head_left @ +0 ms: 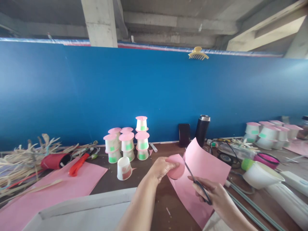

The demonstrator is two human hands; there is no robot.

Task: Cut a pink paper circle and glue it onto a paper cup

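Fingers of the left hand (161, 168) pinch a disc (177, 172), its left edge partly under the thumb; the right hand (213, 194) grips scissors (196, 183), handles partly hidden, blades beside the disc's right edge

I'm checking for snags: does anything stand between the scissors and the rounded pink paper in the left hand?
Nothing visible does. The scissors in the right hand reach up to the edge of the rounded pink paper in the left hand. The large pink sheet shows behind the scissors, not in between.
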